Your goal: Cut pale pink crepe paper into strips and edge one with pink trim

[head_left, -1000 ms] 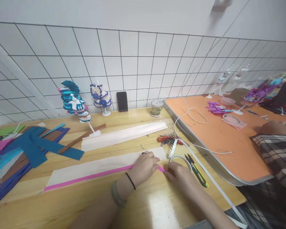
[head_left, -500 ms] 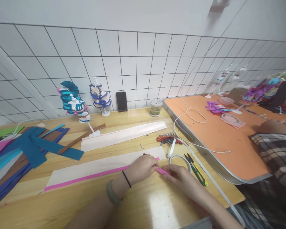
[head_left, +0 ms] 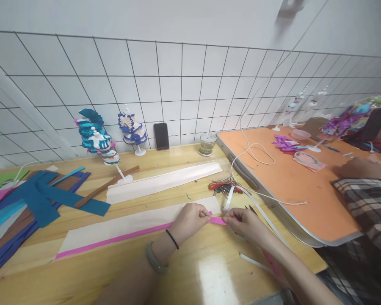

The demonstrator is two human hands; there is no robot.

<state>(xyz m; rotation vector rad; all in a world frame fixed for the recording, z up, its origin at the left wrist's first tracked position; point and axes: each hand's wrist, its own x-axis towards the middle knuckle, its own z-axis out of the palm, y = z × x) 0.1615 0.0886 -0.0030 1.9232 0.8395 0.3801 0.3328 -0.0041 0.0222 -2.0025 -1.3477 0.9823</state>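
Observation:
A long cream crepe-paper strip (head_left: 114, 228) lies across the wooden table, with a narrow pink paper strip (head_left: 114, 242) along its near edge. Close to the cream strip's right end, my left hand (head_left: 190, 220) pinches the pink strip. My right hand (head_left: 249, 224) grips the same pink strip a little farther right, and a short length shows between the two hands. Beneath my right hand a ring of white tape is mostly hidden. Black scissor tips show just behind that hand. A second cream strip (head_left: 165, 183) lies farther back.
Coloured paper strips (head_left: 47, 199) are heaped at the left. Decorated paper figures (head_left: 133, 127), a phone (head_left: 161, 136) and a round clear container (head_left: 207, 144) stand by the wall. Red-handled tools (head_left: 224, 185) lie at the right. A person in a plaid sleeve (head_left: 362, 197) sits at the orange table (head_left: 305, 186).
My right hand has moved up and slightly right, now covering most of the tape ring and the scissors. The pink piece between my hands lies flatter. My left hand is nearly in place.

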